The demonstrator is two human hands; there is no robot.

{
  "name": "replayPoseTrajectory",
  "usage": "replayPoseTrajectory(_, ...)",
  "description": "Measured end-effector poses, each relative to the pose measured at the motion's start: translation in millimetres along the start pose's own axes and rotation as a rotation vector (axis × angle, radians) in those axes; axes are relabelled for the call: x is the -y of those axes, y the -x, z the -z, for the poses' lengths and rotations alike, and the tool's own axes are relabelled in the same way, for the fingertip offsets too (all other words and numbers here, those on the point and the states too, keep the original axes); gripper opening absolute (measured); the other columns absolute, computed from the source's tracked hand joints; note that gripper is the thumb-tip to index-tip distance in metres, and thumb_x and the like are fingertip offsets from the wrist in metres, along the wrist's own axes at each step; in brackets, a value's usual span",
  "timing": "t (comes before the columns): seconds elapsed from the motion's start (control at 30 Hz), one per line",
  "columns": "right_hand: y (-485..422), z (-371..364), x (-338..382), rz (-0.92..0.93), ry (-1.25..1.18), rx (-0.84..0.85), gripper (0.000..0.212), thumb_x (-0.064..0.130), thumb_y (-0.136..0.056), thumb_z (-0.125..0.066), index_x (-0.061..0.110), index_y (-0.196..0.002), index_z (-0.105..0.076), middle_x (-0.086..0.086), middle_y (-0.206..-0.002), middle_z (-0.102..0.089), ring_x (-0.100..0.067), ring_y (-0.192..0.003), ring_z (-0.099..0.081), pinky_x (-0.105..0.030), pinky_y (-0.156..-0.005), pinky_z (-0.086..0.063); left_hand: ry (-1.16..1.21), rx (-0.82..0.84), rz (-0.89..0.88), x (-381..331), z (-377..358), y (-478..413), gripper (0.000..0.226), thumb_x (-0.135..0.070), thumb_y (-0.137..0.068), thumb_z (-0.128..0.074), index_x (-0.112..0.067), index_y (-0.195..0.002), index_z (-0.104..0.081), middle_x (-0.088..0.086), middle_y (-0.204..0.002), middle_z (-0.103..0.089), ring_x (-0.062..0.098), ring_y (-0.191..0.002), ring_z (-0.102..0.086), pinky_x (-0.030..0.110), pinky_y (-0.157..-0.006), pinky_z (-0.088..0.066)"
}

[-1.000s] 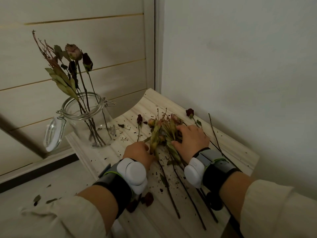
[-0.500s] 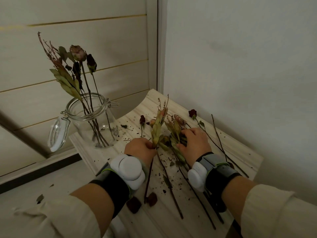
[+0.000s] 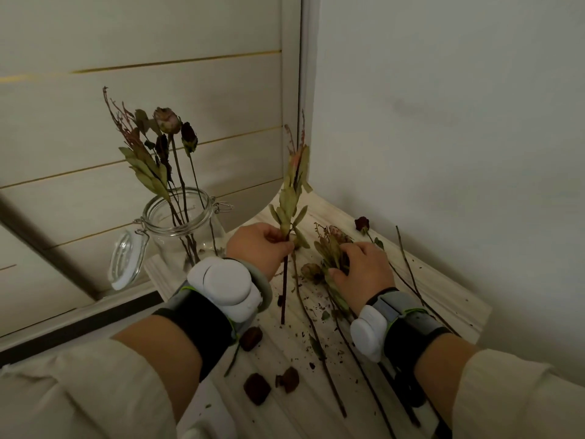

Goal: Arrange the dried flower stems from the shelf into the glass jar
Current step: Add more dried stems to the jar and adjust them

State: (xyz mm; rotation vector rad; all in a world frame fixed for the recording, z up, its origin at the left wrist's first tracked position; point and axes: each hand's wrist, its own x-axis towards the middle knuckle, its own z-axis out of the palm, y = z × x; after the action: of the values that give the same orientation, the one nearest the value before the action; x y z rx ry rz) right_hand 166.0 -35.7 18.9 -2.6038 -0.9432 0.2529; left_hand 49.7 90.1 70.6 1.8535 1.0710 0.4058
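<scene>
A glass jar (image 3: 164,239) with its hinged lid (image 3: 124,264) hanging open stands at the left end of the pale wooden shelf (image 3: 443,293). Several dried stems (image 3: 172,147) stand in it. My left hand (image 3: 258,245) grips a leafy dried stem (image 3: 289,198) and holds it upright, to the right of the jar. My right hand (image 3: 361,274) rests on a bunch of dried flowers (image 3: 329,248) lying on the shelf, fingers curled over them. More bare stems (image 3: 408,274) and a small dark rose (image 3: 361,224) lie near the wall.
Walls close the corner behind and to the right of the shelf. Loose dark flower heads (image 3: 256,388) and crumbs lie on the shelf's near part. The shelf's left edge drops off just past the jar.
My left hand has lifted the leafy stem off the pile and stood it upright. My right hand has stayed on the remaining bunch.
</scene>
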Motion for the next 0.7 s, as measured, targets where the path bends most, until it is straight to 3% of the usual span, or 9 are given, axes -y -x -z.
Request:
replayPoseTrajectory(0.2, -7.6, 10.5, 24.6, 0.06, -0.014, -0.013, 0.047, 0.037, -0.095, -0.044, 0.022, -0.139, -0.039, -0.003, -0.143, -0.038, -0.026, -0.131, -0.034, -0.04, -0.107, -0.036, 0.018, -0.082, -0.079, -30.6, 45.9, -0.1, 0.012, -0.023, -0.083, -0.066, -0.016, -0.093, -0.068, 0.005, -0.092, -0.071, 0.024, -0.09, -0.067, 0.04, -0.09, -0.054)
replayPoseTrajectory(0.4, -14.0, 18.1, 70.2, 0.242, -0.045, 0.007, 0.046, 0.027, -0.099, -0.033, 0.02, -0.145, -0.029, -0.002, -0.148, -0.034, -0.025, -0.132, -0.033, -0.036, -0.111, -0.029, 0.046, -0.254, -0.145, -59.3, 111.7, -5.9, 0.01, -0.021, -0.086, -0.065, -0.015, -0.093, -0.066, 0.005, -0.086, -0.069, 0.022, -0.081, -0.068, 0.037, -0.085, -0.057)
replayPoseTrajectory(0.53, -12.3, 23.4, 105.6, 0.386, -0.043, 0.036, 0.047, 0.026, -0.1, -0.032, 0.02, -0.146, -0.025, -0.001, -0.15, -0.031, -0.025, -0.135, -0.03, -0.037, -0.112, -0.028, 0.069, -0.351, -0.176, -62.4, 144.7, -12.7, 0.009, -0.019, -0.085, -0.065, -0.014, -0.093, -0.065, 0.001, -0.076, -0.066, 0.011, -0.065, -0.062, 0.014, -0.061, -0.054)
replayPoseTrajectory(0.7, -8.5, 27.4, 138.5, 0.49, -0.022, 0.066, 0.048, 0.025, -0.1, -0.034, 0.021, -0.147, -0.023, 0.0, -0.151, -0.029, -0.026, -0.134, -0.03, -0.04, -0.109, -0.032, 0.06, -0.424, -0.167, -63.2, 170.2, -16.2, 0.008, -0.023, -0.084, -0.067, -0.016, -0.081, -0.064, 0.007, -0.079, -0.068, 0.023, -0.074, -0.066, 0.036, -0.081, -0.056)
